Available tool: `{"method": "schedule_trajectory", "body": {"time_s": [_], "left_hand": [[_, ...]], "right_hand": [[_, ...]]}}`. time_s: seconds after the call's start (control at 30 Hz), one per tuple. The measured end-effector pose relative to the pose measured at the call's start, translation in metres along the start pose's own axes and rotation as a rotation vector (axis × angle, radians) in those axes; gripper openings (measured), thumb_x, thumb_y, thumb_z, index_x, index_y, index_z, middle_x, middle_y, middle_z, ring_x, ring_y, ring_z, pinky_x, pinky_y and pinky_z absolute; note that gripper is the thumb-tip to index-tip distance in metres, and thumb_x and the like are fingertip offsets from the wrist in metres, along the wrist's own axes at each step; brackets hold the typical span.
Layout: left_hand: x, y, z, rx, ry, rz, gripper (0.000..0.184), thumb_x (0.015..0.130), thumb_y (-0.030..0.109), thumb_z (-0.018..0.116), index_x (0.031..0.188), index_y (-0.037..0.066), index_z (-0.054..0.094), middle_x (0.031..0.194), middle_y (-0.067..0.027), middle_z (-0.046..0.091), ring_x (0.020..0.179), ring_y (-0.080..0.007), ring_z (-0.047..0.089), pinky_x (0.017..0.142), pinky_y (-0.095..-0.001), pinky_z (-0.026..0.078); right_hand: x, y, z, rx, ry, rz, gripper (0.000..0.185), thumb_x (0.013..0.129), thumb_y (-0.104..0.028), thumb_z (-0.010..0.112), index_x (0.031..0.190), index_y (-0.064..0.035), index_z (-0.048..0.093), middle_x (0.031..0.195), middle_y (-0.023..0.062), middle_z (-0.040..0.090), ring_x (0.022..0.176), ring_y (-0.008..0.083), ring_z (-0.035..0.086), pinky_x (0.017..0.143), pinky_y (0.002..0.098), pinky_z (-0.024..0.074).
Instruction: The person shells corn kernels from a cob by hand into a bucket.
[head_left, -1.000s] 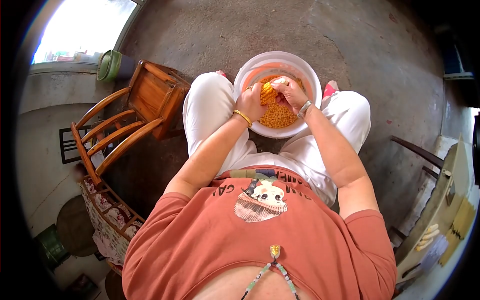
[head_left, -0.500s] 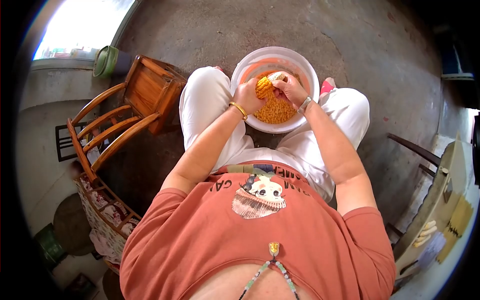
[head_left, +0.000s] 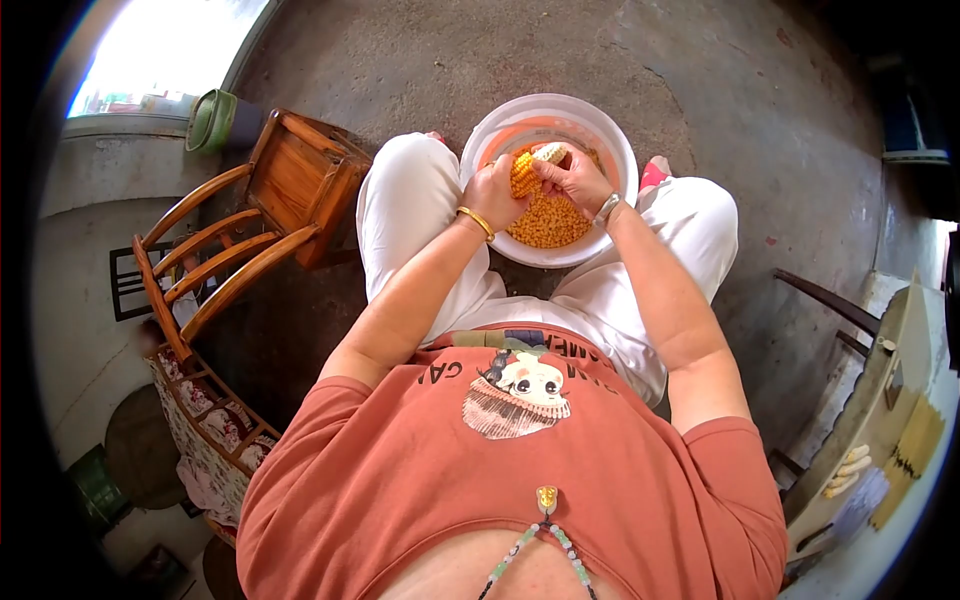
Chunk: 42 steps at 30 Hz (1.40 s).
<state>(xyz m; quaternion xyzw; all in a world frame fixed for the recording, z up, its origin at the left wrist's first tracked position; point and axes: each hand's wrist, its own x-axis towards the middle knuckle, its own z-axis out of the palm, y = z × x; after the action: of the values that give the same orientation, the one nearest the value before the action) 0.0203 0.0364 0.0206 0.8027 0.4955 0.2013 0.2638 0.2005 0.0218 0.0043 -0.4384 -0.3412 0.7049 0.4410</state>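
My left hand (head_left: 493, 190) is closed round an ear of corn (head_left: 523, 174) that still carries yellow kernels. Opposite it, my right hand (head_left: 582, 182) grips a pale, bare corn cob (head_left: 548, 153), its thumb and fingertips pressed against the yellow ear. Whether the pale cob is a separate piece or part of the same ear, I cannot tell. Both hands are over a white bucket (head_left: 625, 150), between my knees. Loose corn kernels (head_left: 548, 222) cover its bottom.
A wooden chair (head_left: 300, 170) stands to the left, by a green bin (head_left: 210, 122). Lower left is a wooden frame with floral cloth (head_left: 215, 420). On the right, a table (head_left: 850, 410) holds several pale, elongated pieces (head_left: 850, 470). Concrete floor (head_left: 720, 80) lies around the bucket.
My right thumb and fingers have shifted slightly to the left across the yellow ear. The pale cob has moved a little left with them. My left hand has hardly moved.
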Motion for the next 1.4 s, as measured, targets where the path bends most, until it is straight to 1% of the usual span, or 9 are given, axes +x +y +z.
{"method": "schedule_trajectory", "body": {"time_s": [0.27, 0.37, 0.47, 0.67, 0.77, 0.97, 1.17, 1.27, 1.4], "left_hand": [[0.002, 0.0, -0.005, -0.121, -0.051, -0.038, 0.043, 0.061, 0.019, 0.08, 0.091, 0.001, 0.056, 0.085, -0.0212, 0.064, 0.085, -0.0385, 0.062, 0.072, -0.0431, 0.05], [0.005, 0.003, -0.01, -0.3, -0.069, -0.066, 0.043, 0.059, 0.019, 0.081, 0.09, 0.001, 0.057, 0.084, -0.0207, 0.064, 0.085, -0.0372, 0.063, 0.072, -0.0419, 0.05], [0.005, 0.001, -0.009, -0.263, -0.062, -0.06, 0.043, 0.059, 0.02, 0.081, 0.09, 0.001, 0.057, 0.085, -0.0205, 0.064, 0.084, -0.0367, 0.063, 0.072, -0.0414, 0.05], [0.002, -0.003, 0.001, -0.021, -0.046, -0.019, 0.045, 0.062, 0.021, 0.079, 0.093, 0.002, 0.053, 0.084, -0.0196, 0.063, 0.082, -0.038, 0.062, 0.071, -0.0436, 0.05], [-0.001, -0.006, 0.006, 0.064, -0.028, 0.016, 0.047, 0.063, 0.021, 0.078, 0.098, 0.005, 0.051, 0.084, -0.0194, 0.063, 0.081, -0.0387, 0.061, 0.071, -0.0451, 0.05], [-0.001, -0.005, 0.004, 0.077, -0.038, -0.008, 0.048, 0.064, 0.019, 0.078, 0.101, 0.005, 0.051, 0.086, -0.0204, 0.063, 0.083, -0.0386, 0.061, 0.072, -0.0451, 0.05], [0.001, -0.005, 0.002, -0.013, -0.057, -0.022, 0.047, 0.063, 0.019, 0.078, 0.1, 0.004, 0.052, 0.089, -0.0218, 0.063, 0.087, -0.0397, 0.061, 0.075, -0.0454, 0.05], [0.003, -0.002, 0.0, -0.024, -0.113, -0.093, 0.052, 0.063, 0.021, 0.079, 0.105, 0.004, 0.052, 0.091, -0.0201, 0.064, 0.088, -0.0366, 0.063, 0.076, -0.0421, 0.05], [0.005, -0.019, 0.009, -0.346, -0.082, -0.049, 0.062, 0.061, 0.024, 0.081, 0.112, 0.004, 0.052, 0.091, -0.0155, 0.065, 0.086, -0.03, 0.065, 0.078, -0.038, 0.05]], "right_hand": [[-0.001, -0.005, -0.004, 0.087, -0.053, 0.06, 0.022, 0.09, -0.022, 0.063, 0.103, -0.0068, 0.055, 0.082, 0.0005, 0.06, 0.066, 0.0065, 0.058, 0.06, 0.0208, 0.0517], [-0.004, -0.009, -0.001, 0.125, -0.04, 0.047, 0.019, 0.091, -0.017, 0.06, 0.106, -0.0063, 0.055, 0.082, 0.001, 0.06, 0.066, 0.0067, 0.059, 0.062, 0.0213, 0.0525], [-0.004, -0.008, -0.002, 0.128, -0.058, 0.038, 0.022, 0.09, -0.017, 0.059, 0.108, -0.0053, 0.054, 0.082, 0.0015, 0.06, 0.067, 0.0071, 0.059, 0.062, 0.0217, 0.0529], [-0.004, -0.007, 0.002, 0.105, 0.002, 0.069, 0.033, 0.085, -0.025, 0.07, 0.107, -0.0066, 0.055, 0.082, 0.0011, 0.06, 0.063, 0.0071, 0.057, 0.058, 0.0205, 0.0505], [-0.004, -0.004, 0.007, -0.013, 0.083, 0.026, 0.032, 0.083, -0.027, 0.072, 0.104, -0.0077, 0.057, 0.082, 0.0003, 0.059, 0.063, 0.0067, 0.056, 0.057, 0.0201, 0.0492], [0.0, -0.001, 0.002, 0.047, 0.046, 0.08, 0.026, 0.084, -0.027, 0.07, 0.098, -0.0084, 0.058, 0.082, 0.0004, 0.06, 0.063, 0.0071, 0.057, 0.057, 0.0206, 0.0497], [-0.002, -0.006, 0.004, 0.086, 0.043, 0.094, 0.023, 0.087, -0.023, 0.065, 0.101, -0.0078, 0.056, 0.082, 0.0015, 0.059, 0.063, 0.0079, 0.057, 0.057, 0.0218, 0.0506], [-0.001, -0.004, 0.003, 0.062, 0.055, 0.082, 0.022, 0.087, -0.02, 0.063, 0.103, -0.0073, 0.055, 0.082, 0.0012, 0.059, 0.063, 0.0079, 0.057, 0.057, 0.0218, 0.0511], [0.0, -0.003, 0.0, 0.138, 0.037, 0.051, 0.021, 0.086, -0.018, 0.062, 0.103, -0.0074, 0.055, 0.083, 0.0007, 0.059, 0.064, 0.0076, 0.057, 0.059, 0.0214, 0.0512]]}}
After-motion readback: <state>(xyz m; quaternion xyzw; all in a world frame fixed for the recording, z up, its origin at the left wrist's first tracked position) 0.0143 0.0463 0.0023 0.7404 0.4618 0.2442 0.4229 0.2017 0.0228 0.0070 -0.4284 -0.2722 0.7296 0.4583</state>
